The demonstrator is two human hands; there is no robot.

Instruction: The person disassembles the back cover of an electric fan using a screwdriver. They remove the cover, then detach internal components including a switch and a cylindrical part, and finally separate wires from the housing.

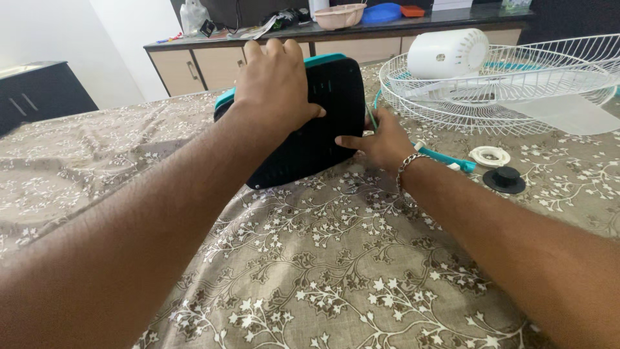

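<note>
A black fan base (316, 136) with a teal top edge stands tilted on its edge on the floral cloth. My left hand (274, 84) grips its upper rim from above. At the base's right side my right hand (381, 143), a bracelet on the wrist, presses a thumb against the black underside. A teal-and-white stem (445, 159) lies just right of that hand.
A white wire fan guard (497, 103) with the white motor housing (447, 53) lies at the back right. A white ring (489, 156) and a black cap (504, 179) sit near it. A cabinet counter (336, 32) with bowls runs along the back.
</note>
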